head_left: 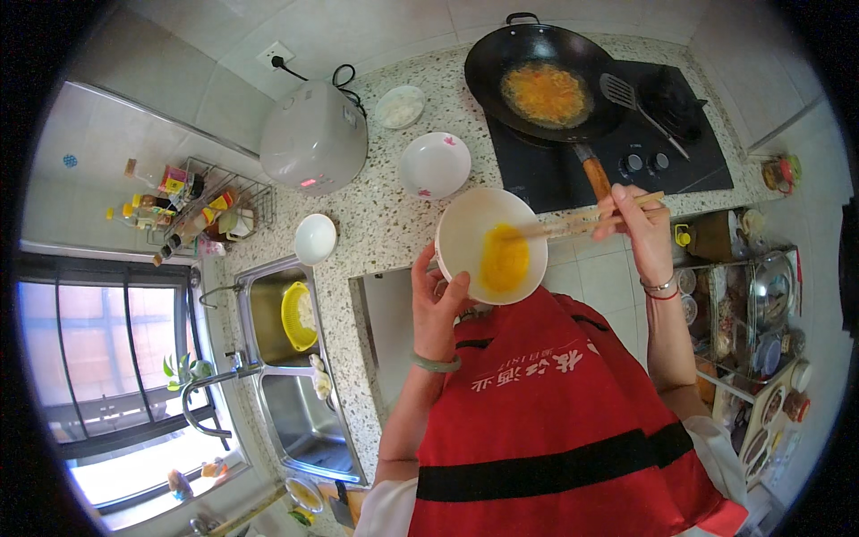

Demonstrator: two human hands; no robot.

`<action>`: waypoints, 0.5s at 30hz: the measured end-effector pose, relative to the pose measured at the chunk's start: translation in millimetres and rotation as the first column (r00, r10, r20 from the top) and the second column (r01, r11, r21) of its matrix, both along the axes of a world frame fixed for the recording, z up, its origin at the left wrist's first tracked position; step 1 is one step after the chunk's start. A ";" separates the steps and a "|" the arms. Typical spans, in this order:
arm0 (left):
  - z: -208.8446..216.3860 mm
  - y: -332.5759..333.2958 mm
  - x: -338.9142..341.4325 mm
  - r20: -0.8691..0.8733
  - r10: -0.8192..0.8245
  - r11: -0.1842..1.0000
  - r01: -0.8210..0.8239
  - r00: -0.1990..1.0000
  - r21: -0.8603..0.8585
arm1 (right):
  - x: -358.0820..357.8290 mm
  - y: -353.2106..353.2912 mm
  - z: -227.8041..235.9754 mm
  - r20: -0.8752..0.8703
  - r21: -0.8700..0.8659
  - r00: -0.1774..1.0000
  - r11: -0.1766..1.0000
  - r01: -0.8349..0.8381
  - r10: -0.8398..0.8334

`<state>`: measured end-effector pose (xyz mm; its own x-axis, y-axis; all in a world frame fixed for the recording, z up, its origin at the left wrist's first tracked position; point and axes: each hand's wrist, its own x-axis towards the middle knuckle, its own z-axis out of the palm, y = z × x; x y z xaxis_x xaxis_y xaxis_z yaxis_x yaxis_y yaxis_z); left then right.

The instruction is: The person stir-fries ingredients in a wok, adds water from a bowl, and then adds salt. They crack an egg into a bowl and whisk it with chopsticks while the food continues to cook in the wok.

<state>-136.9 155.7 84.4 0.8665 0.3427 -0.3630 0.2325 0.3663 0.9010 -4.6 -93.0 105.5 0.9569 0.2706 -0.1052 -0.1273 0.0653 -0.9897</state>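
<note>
My left hand (438, 302) grips the rim of a white bowl (463, 219), held in front of my red apron. Beaten egg (506, 259), bright yellow, pools in the bowl, which leans somewhat. Wooden chopsticks (568, 224) are pinched in my right hand (641, 231), their tips down in the egg. Beyond my right hand, a black wok (488, 76) with a wooden handle (592, 172) sits on the stove. Orange-yellow food in liquid (548, 94) fills its bottom.
A slotted spatula (640, 103) lies across the black cooktop (528, 174). On the speckled counter (385, 228) stand a rice cooker (315, 139), a flowered bowl (436, 166), a small dish (400, 106) and a small white bowl (315, 239). A double sink (309, 416) holds a yellow colander (297, 322).
</note>
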 end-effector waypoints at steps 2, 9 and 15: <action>0.9 -0.3 0.0 0.000 -0.003 1.000 0.003 1.000 0.003 | 3.6 -0.6 -5.6 0.050 -0.068 0.999 0.998 0.012 -0.009; -3.4 -0.8 0.2 0.002 -0.024 1.000 0.024 1.000 -0.004 | 2.7 2.7 -6.1 0.002 -0.026 0.999 0.999 0.033 -0.033; -2.1 -2.3 1.6 0.013 -0.007 1.000 0.007 1.000 -0.020 | 4.2 1.4 -5.8 0.021 -0.004 0.998 0.998 0.065 -0.065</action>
<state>-135.3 153.5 82.4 0.8736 0.3294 -0.3583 0.2235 0.3824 0.8966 -0.4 -91.6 99.7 0.9744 0.2076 -0.0862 -0.1023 0.0684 -0.9924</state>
